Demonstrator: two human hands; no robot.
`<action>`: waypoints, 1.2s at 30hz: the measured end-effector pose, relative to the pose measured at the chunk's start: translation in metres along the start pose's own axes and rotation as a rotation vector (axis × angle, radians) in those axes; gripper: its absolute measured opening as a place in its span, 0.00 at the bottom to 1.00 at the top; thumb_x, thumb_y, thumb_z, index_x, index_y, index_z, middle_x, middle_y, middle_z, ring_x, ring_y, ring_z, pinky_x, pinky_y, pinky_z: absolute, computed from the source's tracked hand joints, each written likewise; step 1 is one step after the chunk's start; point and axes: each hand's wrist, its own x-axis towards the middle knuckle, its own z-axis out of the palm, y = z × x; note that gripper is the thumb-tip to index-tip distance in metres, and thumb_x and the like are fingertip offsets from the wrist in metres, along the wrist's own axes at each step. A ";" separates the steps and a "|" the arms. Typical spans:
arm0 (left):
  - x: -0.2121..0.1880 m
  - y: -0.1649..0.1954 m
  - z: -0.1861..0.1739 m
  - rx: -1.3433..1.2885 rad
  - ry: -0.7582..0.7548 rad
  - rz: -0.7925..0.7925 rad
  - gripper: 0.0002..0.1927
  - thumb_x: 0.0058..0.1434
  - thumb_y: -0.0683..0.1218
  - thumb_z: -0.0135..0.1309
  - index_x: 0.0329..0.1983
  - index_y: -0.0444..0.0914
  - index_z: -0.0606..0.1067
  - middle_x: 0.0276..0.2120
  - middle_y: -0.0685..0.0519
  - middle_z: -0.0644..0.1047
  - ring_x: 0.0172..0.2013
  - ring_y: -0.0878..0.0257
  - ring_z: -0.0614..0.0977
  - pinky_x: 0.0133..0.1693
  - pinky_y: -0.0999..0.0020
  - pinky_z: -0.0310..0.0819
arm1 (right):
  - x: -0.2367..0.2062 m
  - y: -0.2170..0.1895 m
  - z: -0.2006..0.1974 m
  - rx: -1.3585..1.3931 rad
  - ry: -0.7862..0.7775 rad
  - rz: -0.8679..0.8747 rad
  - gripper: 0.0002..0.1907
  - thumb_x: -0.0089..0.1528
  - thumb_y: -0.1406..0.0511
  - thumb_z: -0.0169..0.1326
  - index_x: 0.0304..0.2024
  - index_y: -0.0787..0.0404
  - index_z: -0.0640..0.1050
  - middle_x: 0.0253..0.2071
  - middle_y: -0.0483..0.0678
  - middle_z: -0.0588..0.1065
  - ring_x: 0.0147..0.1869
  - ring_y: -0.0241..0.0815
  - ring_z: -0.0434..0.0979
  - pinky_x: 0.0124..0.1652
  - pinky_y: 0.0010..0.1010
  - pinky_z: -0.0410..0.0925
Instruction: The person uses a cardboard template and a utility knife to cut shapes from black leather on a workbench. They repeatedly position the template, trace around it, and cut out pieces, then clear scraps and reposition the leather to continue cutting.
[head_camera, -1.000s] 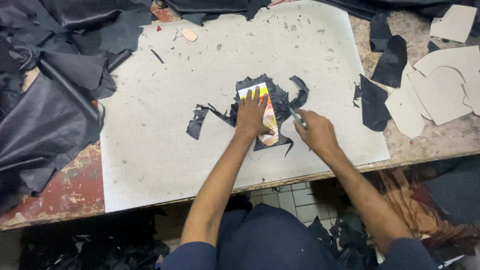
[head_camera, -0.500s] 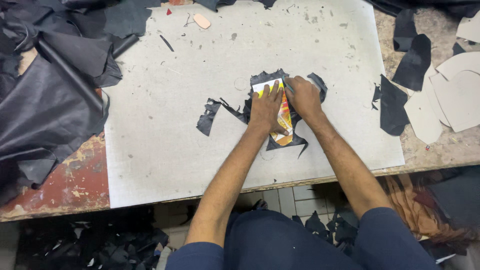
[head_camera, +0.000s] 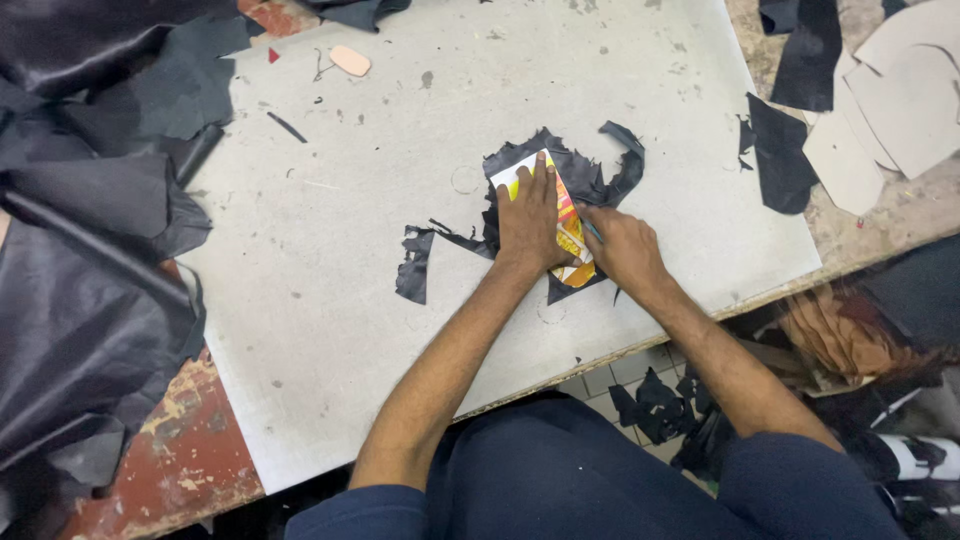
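My left hand (head_camera: 530, 222) lies flat, fingers spread, pressing a colourful card template (head_camera: 567, 228) down onto a ragged piece of black leather (head_camera: 580, 175) on the grey cutting board (head_camera: 330, 270). My right hand (head_camera: 622, 250) sits just right of the template, fingers closed around a thin tool whose tip touches the template's right edge; most of the tool is hidden by the hand. A torn black leather offcut (head_camera: 415, 265) lies to the left of my left hand.
Large black leather hides (head_camera: 85, 250) are heaped at the left. Pale card pattern pieces (head_camera: 895, 100) and black leather cutouts (head_camera: 785, 155) lie at the right. A small pinkish oval (head_camera: 350, 61) rests near the board's far edge. Scraps litter the floor below.
My right hand has moved in from the right against the template's edge and slid down along it. My left hand stays pressed on the template. The view has shifted.
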 end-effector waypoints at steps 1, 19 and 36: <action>0.000 0.000 0.001 -0.008 -0.012 0.009 0.80 0.31 0.82 0.65 0.76 0.32 0.48 0.76 0.39 0.45 0.72 0.45 0.51 0.62 0.39 0.57 | -0.015 -0.002 -0.002 -0.008 -0.027 0.043 0.18 0.63 0.66 0.57 0.56 0.59 0.78 0.43 0.56 0.80 0.43 0.59 0.81 0.41 0.48 0.73; 0.003 0.014 0.006 0.014 -0.017 0.012 0.83 0.32 0.83 0.64 0.76 0.26 0.45 0.74 0.31 0.42 0.70 0.36 0.50 0.60 0.30 0.56 | -0.127 -0.077 0.031 0.132 0.209 0.564 0.19 0.60 0.67 0.60 0.53 0.65 0.80 0.22 0.59 0.75 0.26 0.54 0.79 0.32 0.44 0.72; 0.006 0.026 0.008 -0.069 0.036 -0.112 0.79 0.31 0.75 0.73 0.76 0.28 0.49 0.75 0.31 0.44 0.75 0.38 0.46 0.66 0.32 0.49 | 0.015 0.052 -0.060 -0.066 -0.096 -0.139 0.18 0.58 0.65 0.61 0.52 0.56 0.80 0.43 0.53 0.80 0.41 0.55 0.82 0.40 0.46 0.73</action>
